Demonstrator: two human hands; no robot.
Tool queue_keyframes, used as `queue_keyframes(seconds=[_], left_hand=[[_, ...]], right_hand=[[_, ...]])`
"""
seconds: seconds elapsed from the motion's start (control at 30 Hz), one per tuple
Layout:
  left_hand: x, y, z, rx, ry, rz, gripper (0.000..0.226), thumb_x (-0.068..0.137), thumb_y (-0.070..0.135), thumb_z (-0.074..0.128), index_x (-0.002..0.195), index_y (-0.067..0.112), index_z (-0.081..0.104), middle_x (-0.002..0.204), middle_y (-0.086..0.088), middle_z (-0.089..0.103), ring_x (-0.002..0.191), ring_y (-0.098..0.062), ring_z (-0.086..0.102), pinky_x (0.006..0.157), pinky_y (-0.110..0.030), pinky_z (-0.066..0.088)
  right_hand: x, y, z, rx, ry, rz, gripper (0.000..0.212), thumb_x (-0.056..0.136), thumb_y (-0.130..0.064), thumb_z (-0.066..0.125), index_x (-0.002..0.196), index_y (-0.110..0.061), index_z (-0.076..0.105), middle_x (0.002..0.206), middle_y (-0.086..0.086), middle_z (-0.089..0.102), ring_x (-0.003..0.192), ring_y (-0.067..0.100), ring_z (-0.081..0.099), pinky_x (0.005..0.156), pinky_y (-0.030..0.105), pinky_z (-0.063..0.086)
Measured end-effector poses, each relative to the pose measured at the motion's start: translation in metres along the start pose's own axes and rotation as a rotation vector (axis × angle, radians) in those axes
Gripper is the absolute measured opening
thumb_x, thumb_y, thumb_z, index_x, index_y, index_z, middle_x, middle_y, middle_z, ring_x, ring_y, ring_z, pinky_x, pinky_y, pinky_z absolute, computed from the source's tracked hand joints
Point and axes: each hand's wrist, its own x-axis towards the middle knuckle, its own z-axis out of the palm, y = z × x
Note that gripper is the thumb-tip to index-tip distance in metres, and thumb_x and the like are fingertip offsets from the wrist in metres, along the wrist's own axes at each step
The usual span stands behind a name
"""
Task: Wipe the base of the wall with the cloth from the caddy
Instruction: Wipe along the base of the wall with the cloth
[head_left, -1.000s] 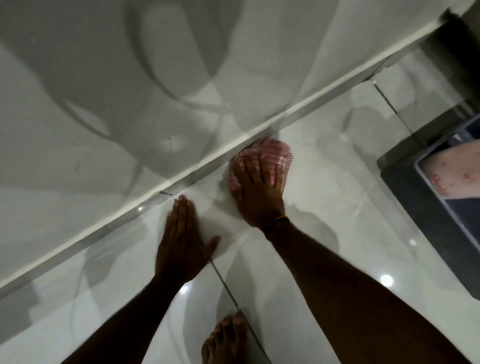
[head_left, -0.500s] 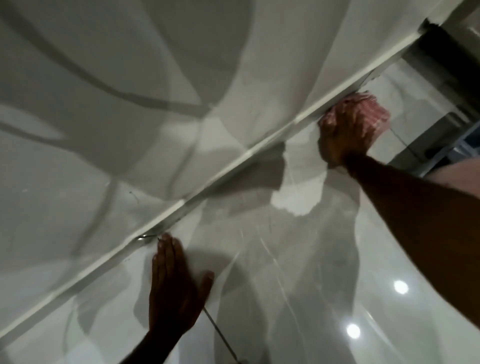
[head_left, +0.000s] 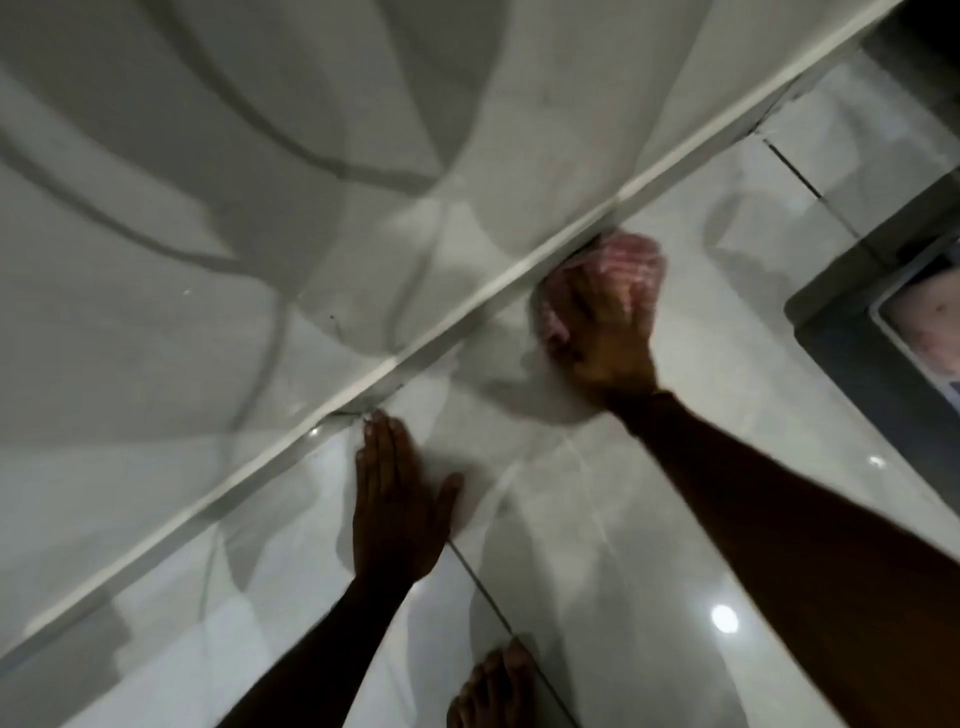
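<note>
A pink and white checked cloth lies bunched against the base of the wall, a pale strip running diagonally from lower left to upper right. My right hand presses down on the cloth, fingers spread over it, blurred by motion. Flat on the glossy floor tile, my left hand rests palm down with its fingertips close to the wall base, holding nothing.
Glossy white floor tiles with dark grout lines fill the lower right. A dark grey object with a light-rimmed panel stands at the right edge. My bare foot shows at the bottom. The grey wall carries shadows.
My right hand has slid the cloth back down-left along the wall base after reaching far to the upper right. The left hand stays planted on the tile.
</note>
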Motion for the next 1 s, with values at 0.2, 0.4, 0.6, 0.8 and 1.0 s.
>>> queue_keyframes(seconds=[0.2, 0.4, 0.6, 0.8, 1.0], left_hand=[[-0.014, -0.004, -0.009, 0.063, -0.081, -0.072, 0.101, 0.101, 0.066, 0.037, 0.164, -0.002, -0.002, 0.173, -0.023, -0.008, 0.163, -0.034, -0.007, 0.133, -0.048, 0.008], [-0.032, -0.027, -0.012, 0.101, -0.095, -0.041, 0.095, 0.104, 0.064, 0.033, 0.165, 0.002, -0.003, 0.174, -0.022, -0.006, 0.163, -0.033, -0.007, 0.133, -0.047, 0.012], [-0.025, -0.027, -0.021, 0.106, -0.126, -0.008, 0.097, 0.103, 0.066, 0.032, 0.164, -0.001, 0.000, 0.174, -0.023, -0.005, 0.163, -0.034, -0.004, 0.133, -0.045, 0.010], [-0.011, -0.010, -0.020, 0.079, -0.070, -0.020, 0.083, 0.106, 0.050, 0.028, 0.161, -0.010, 0.012, 0.170, -0.033, 0.010, 0.160, -0.045, 0.010, 0.130, -0.056, 0.020], [-0.004, -0.006, -0.010, 0.077, -0.072, -0.076, 0.095, 0.102, 0.063, 0.027, 0.163, -0.005, 0.002, 0.173, -0.026, -0.003, 0.163, -0.038, 0.001, 0.132, -0.052, 0.012]], right_hand=[[-0.054, -0.138, 0.038, 0.101, -0.148, -0.335, 0.064, 0.094, -0.037, 0.047, 0.157, -0.029, 0.041, 0.168, -0.003, 0.034, 0.159, 0.030, 0.024, 0.124, 0.066, 0.013], [-0.053, -0.157, 0.046, 0.041, -0.268, -0.528, 0.064, 0.100, -0.040, 0.046, 0.161, -0.032, 0.030, 0.171, -0.007, 0.027, 0.161, 0.028, 0.014, 0.128, 0.063, 0.008], [-0.053, -0.153, 0.040, 0.049, -0.261, -0.376, 0.062, 0.100, -0.038, 0.044, 0.160, -0.036, 0.032, 0.170, -0.011, 0.027, 0.162, 0.029, 0.012, 0.128, 0.065, 0.007], [-0.036, -0.117, 0.022, -0.069, -0.204, -0.573, 0.059, 0.102, -0.036, 0.036, 0.160, -0.028, 0.033, 0.170, -0.003, 0.029, 0.160, 0.030, 0.020, 0.129, 0.062, 0.010], [0.003, 0.013, -0.016, -0.051, 0.156, -0.392, 0.043, 0.102, -0.030, 0.057, 0.143, -0.018, 0.062, 0.150, 0.011, 0.059, 0.146, 0.035, 0.041, 0.132, 0.043, -0.004]])
